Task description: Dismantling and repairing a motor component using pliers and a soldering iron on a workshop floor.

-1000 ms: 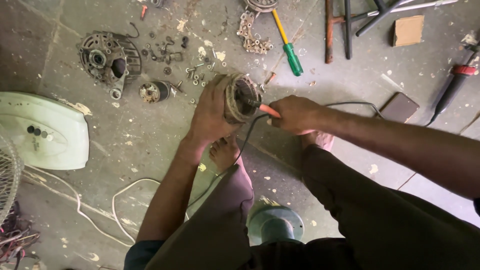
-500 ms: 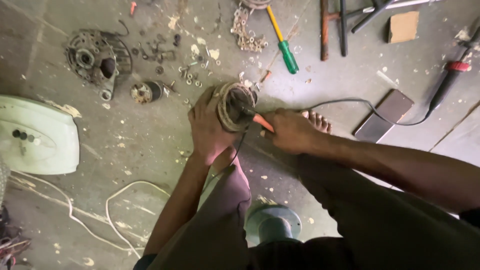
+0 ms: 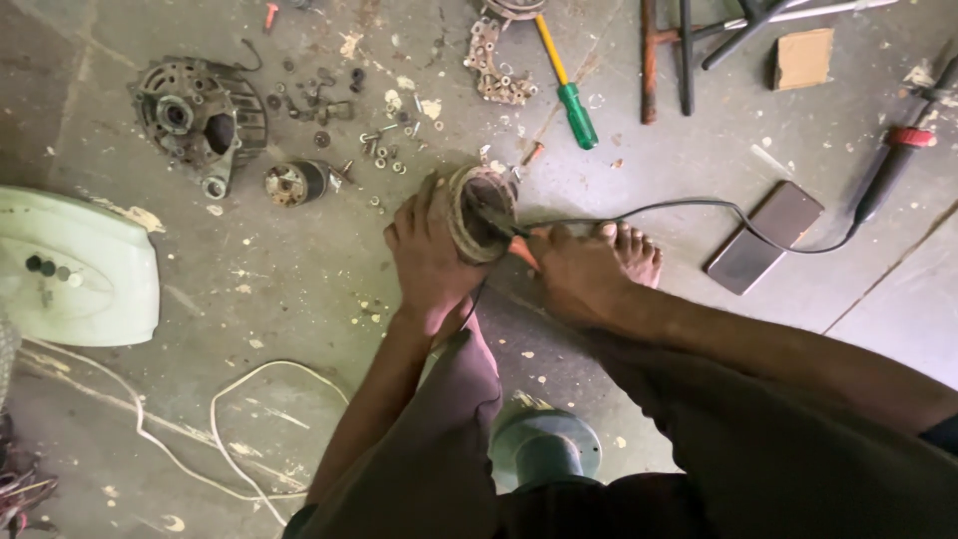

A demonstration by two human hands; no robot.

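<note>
Head view: round wound coil [image 3: 482, 212] at the middle of the concrete floor [image 3: 299, 289], gripped by the left hand [image 3: 429, 255], fingers curled around its side. Right hand [image 3: 574, 269] closed on an orange-handled tool [image 3: 519, 250] against the coil. Black cable [image 3: 679, 208] running right. Green screwdriver [image 3: 569, 85] farther off, phone [image 3: 766, 237] at right.

Right hand [image 3: 574, 274] now sits lower against the round motor coil [image 3: 479, 212]; its orange-handled tool, visible earlier, is mostly hidden behind the fingers.
</note>
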